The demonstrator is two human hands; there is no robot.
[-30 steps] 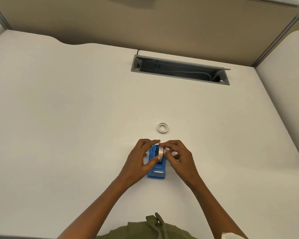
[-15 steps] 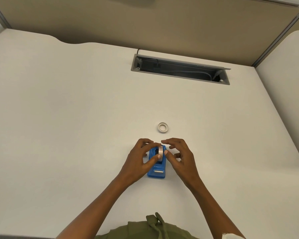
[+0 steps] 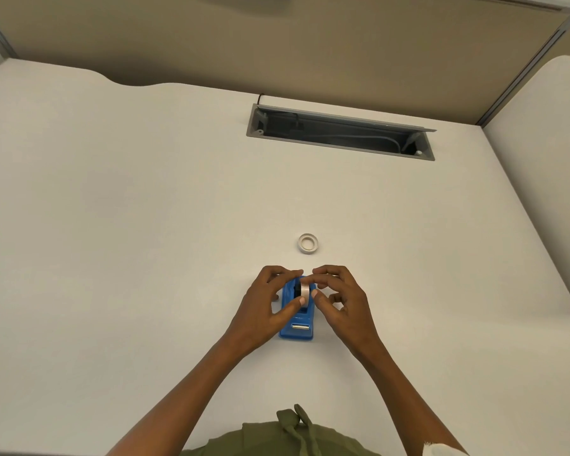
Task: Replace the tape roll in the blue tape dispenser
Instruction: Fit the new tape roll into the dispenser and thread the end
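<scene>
Two tape rolls: one in dispenser, pinched by both hands; one loose.

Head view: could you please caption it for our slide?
Both hands seat a tape roll in the blue dispenser; a spare ring lies beyond.

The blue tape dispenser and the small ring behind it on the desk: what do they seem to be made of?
The blue tape dispenser looks like moulded plastic, evenly coloured with a slight sheen; its grey cutter strip could be metal. The small whitish ring lying flat on the white desk is probably a plastic or card tape core; too small to tell.
</scene>
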